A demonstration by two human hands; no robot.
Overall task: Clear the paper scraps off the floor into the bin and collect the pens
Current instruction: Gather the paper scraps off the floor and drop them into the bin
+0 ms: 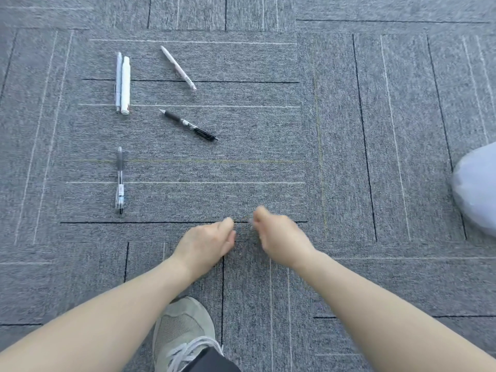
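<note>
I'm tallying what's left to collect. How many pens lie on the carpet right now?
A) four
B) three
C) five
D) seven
C: two white pens lie side by side, a third white pen sits to their right, then a black pen and a clear pen, all on the carpet.

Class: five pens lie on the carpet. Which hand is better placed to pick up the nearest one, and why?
Probably the left hand. The nearest pen, clear with a black tip, lies on the left side of the carpet, while the right hand would have to cross over.
</note>
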